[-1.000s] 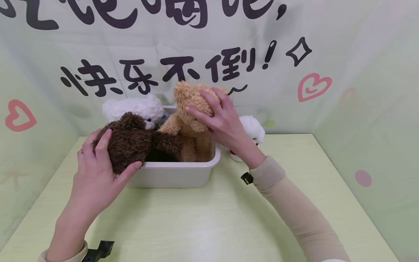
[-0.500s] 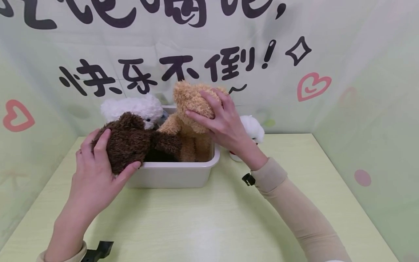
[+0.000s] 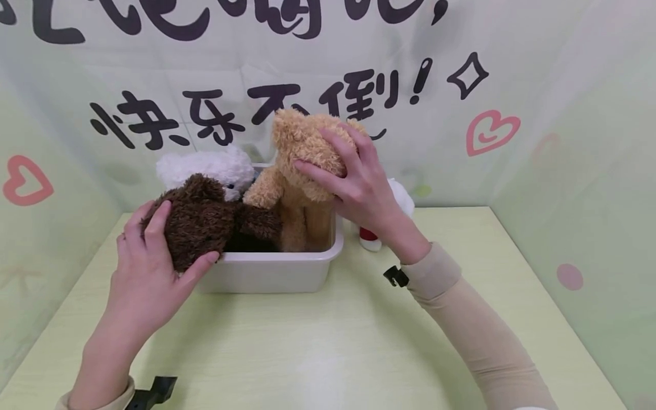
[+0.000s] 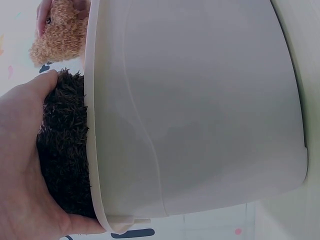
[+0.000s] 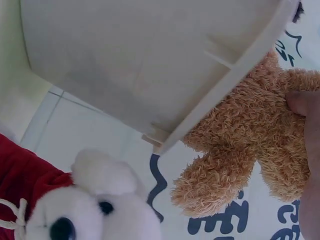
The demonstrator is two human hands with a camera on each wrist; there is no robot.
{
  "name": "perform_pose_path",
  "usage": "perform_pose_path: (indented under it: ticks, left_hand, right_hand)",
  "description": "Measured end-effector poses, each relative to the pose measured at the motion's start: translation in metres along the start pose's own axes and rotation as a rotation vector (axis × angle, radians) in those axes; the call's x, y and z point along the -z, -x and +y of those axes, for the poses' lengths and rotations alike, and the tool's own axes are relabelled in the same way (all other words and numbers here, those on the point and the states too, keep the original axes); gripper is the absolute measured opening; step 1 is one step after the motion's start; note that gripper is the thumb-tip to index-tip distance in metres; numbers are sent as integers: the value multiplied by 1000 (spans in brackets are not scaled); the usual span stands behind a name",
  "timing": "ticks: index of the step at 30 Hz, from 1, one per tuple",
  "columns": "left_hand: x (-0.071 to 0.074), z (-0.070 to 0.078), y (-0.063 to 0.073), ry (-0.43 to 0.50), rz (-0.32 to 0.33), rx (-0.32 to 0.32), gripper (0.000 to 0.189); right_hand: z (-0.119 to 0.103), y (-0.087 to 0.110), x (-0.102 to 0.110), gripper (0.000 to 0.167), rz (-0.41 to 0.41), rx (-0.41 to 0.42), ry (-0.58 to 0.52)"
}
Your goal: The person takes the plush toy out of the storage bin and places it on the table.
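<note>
My right hand (image 3: 365,188) grips the head of a tan teddy bear (image 3: 303,148), which sits upright at the right end of a white plastic bin (image 3: 271,273). Its lower legs are inside the bin, partly hidden by the front wall. At the bin's left end, my left hand (image 3: 146,273) holds a dark brown plush toy (image 3: 197,222) by its head, thumb near the rim. Behind that toy shows a white fluffy plush (image 3: 205,166), its lower part hidden. In the left wrist view the dark fur (image 4: 65,145) lies between thumb and fingers, against the rim.
Right of the bin stands a white plush dog (image 5: 95,200) in red clothing, partly hidden by my right hand in the head view. The pale wood-look table (image 3: 318,347) spreads in front of the bin. A printed cloth backdrop (image 3: 410,131) rises close behind.
My right hand has risen slightly and shifted right, lifting the tan teddy bear a little. The left hand and the dark brown plush toy stay nearly still.
</note>
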State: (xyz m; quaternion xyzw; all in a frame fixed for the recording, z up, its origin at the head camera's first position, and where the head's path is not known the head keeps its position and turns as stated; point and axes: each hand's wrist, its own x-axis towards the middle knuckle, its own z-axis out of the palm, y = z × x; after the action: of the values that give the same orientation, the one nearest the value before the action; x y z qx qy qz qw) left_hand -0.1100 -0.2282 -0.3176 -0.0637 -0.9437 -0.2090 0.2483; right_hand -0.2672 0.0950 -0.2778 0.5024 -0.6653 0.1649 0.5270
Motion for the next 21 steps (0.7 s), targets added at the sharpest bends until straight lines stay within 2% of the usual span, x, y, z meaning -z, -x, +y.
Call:
perform_pose_path:
  ticks: [12, 21]
  left_hand:
    - [1, 2, -2, 18, -7, 12, 100]
    - [1, 3, -2, 17, -35, 31, 102]
  right_hand:
    - [9, -29, 26, 39, 147, -10, -25]
    - [15, -32, 40, 42, 283, -37, -23]
